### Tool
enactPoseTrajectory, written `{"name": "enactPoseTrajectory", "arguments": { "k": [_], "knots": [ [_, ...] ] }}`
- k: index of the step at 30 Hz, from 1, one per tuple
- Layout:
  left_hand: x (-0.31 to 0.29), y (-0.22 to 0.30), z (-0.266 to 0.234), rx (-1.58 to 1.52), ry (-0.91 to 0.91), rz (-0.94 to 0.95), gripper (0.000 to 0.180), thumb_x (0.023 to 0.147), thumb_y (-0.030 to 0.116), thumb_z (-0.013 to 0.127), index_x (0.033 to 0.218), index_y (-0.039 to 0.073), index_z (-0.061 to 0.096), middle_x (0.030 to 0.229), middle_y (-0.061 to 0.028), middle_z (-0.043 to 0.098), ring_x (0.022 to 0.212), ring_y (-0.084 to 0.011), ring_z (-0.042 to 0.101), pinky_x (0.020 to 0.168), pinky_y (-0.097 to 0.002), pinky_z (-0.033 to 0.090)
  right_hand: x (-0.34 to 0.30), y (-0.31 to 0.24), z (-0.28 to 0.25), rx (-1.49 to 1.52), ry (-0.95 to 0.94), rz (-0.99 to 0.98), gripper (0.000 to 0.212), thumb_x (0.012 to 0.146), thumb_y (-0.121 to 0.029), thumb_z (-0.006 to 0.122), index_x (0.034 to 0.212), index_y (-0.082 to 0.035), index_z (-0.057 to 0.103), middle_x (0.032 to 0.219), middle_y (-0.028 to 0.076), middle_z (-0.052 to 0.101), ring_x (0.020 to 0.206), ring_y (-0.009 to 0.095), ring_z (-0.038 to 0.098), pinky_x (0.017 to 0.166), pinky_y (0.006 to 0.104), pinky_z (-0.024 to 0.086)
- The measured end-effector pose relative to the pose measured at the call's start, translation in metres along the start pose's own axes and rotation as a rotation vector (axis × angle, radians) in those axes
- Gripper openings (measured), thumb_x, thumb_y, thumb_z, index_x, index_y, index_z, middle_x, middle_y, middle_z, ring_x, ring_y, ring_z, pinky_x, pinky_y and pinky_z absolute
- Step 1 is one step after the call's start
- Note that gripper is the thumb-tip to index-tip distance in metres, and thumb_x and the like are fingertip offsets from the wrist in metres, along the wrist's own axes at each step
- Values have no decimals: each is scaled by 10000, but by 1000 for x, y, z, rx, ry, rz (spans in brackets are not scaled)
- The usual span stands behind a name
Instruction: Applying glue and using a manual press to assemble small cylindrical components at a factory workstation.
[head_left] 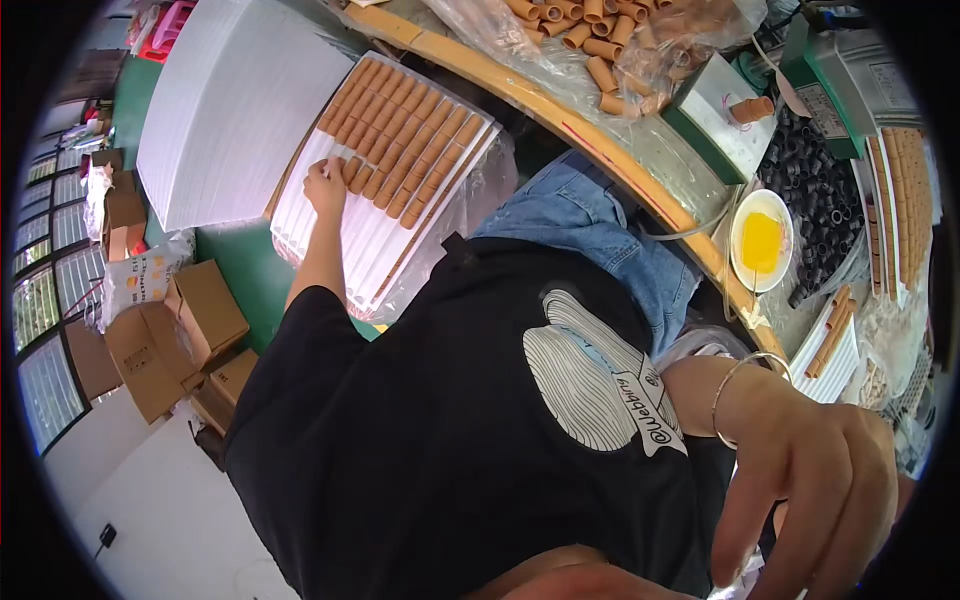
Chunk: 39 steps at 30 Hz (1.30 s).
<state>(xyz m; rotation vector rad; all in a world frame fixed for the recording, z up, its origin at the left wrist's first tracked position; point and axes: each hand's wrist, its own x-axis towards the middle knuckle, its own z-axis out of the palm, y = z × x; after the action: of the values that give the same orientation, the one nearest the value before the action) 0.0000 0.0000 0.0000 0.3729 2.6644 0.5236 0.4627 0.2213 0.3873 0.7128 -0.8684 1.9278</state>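
Note:
My left hand reaches to a white grooved tray at the upper left. Its fingers are closed on a short brown tube at the near end of a row; the fingertips are partly hidden. Several rows of brown tubes lie side by side in the tray's far part. The near grooves hold no tubes. My right hand, with a thin bangle at the wrist, is large and close at the lower right. Its fingers bend down together; the tips are out of sight, so what they hold, if anything, is hidden.
A tall stack of white sheets stands beyond the tray. The wood-edged bench on the right carries loose brown tubes, black rings, and a white bowl with something yellow. Cardboard boxes sit on the left floor.

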Motion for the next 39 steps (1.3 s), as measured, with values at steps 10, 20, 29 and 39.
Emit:
{"name": "enactPoseTrajectory", "arguments": {
  "k": [10,20,29,39],
  "knots": [
    [-32,42,50,-625,517,26,499,996,314,348,1378,-3,395,1418,-191,395,1279,-326,417,1079,-374,328,-6,-55,14,-56,51,368,357,965,-82,341,632,-129,457,962,88,700,832,186,641,675,275,458],
    [-58,60,35,-1042,212,119,604,977,368,376,1465,64,193,1469,-308,186,1317,-436,324,1039,-487,370,-118,-179,-120,-1734,954,109,239,927,-231,552,909,-19,662,770,16,631,612,104,509,605,243,407],
    [-92,205,-11,-434,500,837,367,907,112,591,1249,9,506,1379,-249,346,1218,-353,438,928,-412,470,-152,-184,-233,-2639,904,1083,241,825,-231,626,1058,-202,680,952,120,686,898,324,649,777,415,510],
    [-124,443,-23,66,149,1707,234,750,-39,604,940,78,674,957,-95,582,924,-280,573,753,-354,483,-165,-194,-243,-2551,1053,1054,257,823,-290,653,931,-59,622,886,194,673,876,382,638,750,450,496]
  ]
}}
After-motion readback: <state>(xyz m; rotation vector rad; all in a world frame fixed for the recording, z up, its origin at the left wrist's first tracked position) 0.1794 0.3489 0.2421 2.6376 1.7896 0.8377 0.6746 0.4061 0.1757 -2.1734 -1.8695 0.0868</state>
